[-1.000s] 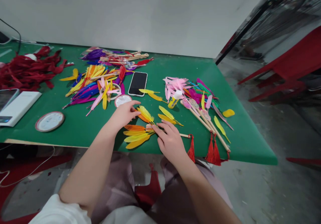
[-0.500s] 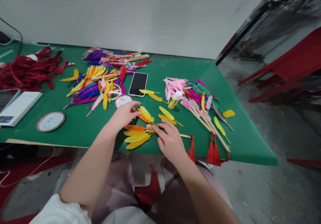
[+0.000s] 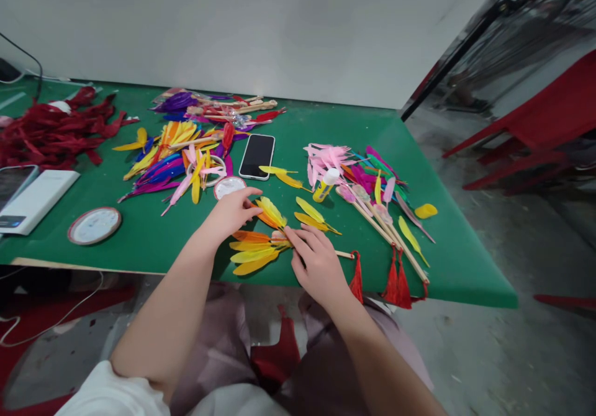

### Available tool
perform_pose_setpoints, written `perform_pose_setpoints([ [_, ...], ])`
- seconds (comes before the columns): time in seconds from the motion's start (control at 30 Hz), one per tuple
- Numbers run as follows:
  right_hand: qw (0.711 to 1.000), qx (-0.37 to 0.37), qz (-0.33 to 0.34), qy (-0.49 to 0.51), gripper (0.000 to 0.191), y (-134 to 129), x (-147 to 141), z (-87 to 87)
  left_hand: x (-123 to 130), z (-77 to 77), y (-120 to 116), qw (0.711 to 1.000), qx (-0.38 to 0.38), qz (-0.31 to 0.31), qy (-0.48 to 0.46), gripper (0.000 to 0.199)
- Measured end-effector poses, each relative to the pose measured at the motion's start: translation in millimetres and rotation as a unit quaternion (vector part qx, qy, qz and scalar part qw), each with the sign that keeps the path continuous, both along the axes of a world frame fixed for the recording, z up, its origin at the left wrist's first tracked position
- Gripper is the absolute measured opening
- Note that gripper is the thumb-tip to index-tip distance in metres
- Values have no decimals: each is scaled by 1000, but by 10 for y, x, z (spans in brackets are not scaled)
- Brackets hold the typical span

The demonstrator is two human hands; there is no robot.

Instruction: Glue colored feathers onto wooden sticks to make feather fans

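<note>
My left hand (image 3: 233, 216) is closed, thumb and fingertips pinching the outer end of an orange feather beside a yellow feather (image 3: 270, 211). My right hand (image 3: 319, 259) presses its fingers on the quill ends at the middle of a feather fan. Yellow and orange feathers (image 3: 254, 257) spread leftward from the fan's pale head. Its wooden stick (image 3: 344, 254) comes out right of my right hand and ends in a red tassel (image 3: 356, 277). The hand hides part of the stick and of the quills. Two loose yellow feathers (image 3: 311, 217) lie just beyond my right fingers.
A glue stick (image 3: 326, 185) stands behind my right hand, its yellow cap (image 3: 425, 210) farther right. Tasselled sticks (image 3: 372, 220) lie near pink feathers (image 3: 328, 161). A phone (image 3: 257, 156), coloured feather piles (image 3: 167, 149), round lids (image 3: 94, 225) and dark red strips (image 3: 51, 127) occupy the left.
The fingers of my right hand have shifted very slightly at the quill ends. My left hand keeps its pinch, and the things on the table stay in place.
</note>
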State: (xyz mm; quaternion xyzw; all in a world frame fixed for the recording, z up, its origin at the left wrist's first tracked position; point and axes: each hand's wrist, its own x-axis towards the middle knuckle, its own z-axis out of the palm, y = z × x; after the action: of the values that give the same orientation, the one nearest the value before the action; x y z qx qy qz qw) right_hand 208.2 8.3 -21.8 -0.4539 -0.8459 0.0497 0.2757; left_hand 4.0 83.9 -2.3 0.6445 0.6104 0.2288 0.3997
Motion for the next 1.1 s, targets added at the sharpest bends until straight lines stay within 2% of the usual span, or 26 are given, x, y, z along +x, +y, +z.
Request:
perform_pose_setpoints([
  [0.2, 999, 17, -29, 1, 42, -11, 4, -11, 1, 15, -1, 1000, -5, 1, 3, 39],
  [0.73, 998, 58, -19, -32, 34, -11, 8, -21, -3, -15, 6, 1000, 11, 1, 18, 38],
  [1.0, 998, 53, -18, -25, 34, -6, 13, -20, -4, -12, 1, 1000, 20, 2, 19, 37],
  [1.1, 998, 53, -20, -21, 35, -11, 12, -12, -4, -28, 15, 998, 45, 3, 34, 36],
])
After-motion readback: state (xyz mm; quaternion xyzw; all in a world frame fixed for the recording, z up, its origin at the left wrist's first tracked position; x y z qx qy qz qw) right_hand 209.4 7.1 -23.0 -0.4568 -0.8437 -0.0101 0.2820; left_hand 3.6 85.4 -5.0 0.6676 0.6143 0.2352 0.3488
